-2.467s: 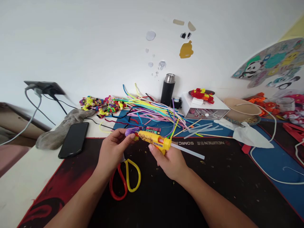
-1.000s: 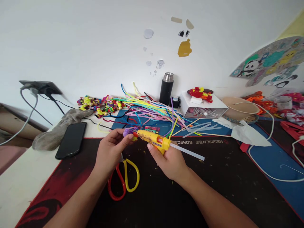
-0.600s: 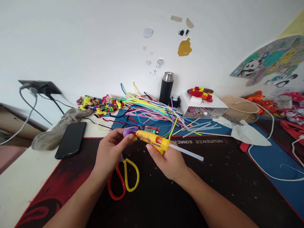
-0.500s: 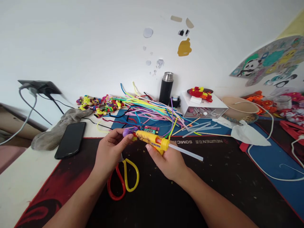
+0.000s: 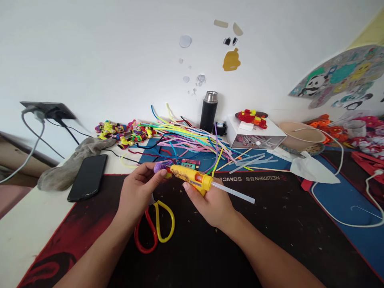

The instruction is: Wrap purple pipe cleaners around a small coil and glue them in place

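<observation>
My right hand (image 5: 214, 202) is wrapped round a yellow hot glue gun (image 5: 190, 176), its body smudged dark near the front. A clear glue stick (image 5: 235, 192) juts from its back end. Between the thumb and fingers of my left hand (image 5: 138, 190) is a small purple fuzzy pipe-cleaner piece (image 5: 161, 167) with some red and yellow on it. The gun's nozzle points at this piece; whether it touches cannot be made out. Below my left hand lie scissors (image 5: 157, 224) with one red and one yellow handle, their blades mostly hidden.
Loose pipe cleaners (image 5: 192, 138) lie in a heap behind my hands, beside small pipe-cleaner figures (image 5: 112, 130). A phone (image 5: 87, 178) is at left. A black thermos (image 5: 209, 111), a white drawer box (image 5: 256, 134) and spare glue sticks (image 5: 252, 161) are further back on the right.
The whole view has shifted slightly, so everything sits a little further left in the picture. Both hands keep the same hold, and the glue gun stays at the purple piece.
</observation>
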The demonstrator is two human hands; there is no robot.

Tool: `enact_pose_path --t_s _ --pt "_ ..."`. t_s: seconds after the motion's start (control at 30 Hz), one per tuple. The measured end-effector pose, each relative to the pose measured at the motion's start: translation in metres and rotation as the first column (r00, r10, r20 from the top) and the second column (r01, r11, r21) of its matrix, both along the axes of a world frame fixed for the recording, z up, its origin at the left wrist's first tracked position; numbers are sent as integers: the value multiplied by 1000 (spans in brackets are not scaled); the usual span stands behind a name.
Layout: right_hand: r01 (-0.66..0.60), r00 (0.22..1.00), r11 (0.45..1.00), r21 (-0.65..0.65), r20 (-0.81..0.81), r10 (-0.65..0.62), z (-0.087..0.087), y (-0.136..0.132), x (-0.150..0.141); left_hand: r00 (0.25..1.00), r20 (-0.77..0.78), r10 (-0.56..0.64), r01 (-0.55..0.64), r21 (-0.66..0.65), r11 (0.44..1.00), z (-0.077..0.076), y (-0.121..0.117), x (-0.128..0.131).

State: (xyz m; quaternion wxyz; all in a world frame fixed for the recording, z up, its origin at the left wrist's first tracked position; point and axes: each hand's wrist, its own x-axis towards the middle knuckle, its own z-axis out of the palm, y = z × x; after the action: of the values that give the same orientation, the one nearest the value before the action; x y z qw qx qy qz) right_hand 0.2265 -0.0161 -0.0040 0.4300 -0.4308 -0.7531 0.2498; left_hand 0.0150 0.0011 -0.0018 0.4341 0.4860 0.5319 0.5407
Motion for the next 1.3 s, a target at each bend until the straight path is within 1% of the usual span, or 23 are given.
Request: enact_pose_path --t_s 0.13,0.57,0.83,1.3 --pt "10 1000 1000 -15 19 -10 0 0 1 1000 5 -2 2 -1 1000 0 0 0" --pt "3 1000 1000 -31 1 -3 4 0 1 1000 -18 15 -15 1 1000 0 0 0" --pt "0 1000 999 -46 -11 0 3 0 1 1000 -21 10 -10 2 1000 -1 -1 -1" --pt "17 1000 1000 -25 0 -17 2 1 2 1000 15 -1 1 -13 1000 -2 0 -1"
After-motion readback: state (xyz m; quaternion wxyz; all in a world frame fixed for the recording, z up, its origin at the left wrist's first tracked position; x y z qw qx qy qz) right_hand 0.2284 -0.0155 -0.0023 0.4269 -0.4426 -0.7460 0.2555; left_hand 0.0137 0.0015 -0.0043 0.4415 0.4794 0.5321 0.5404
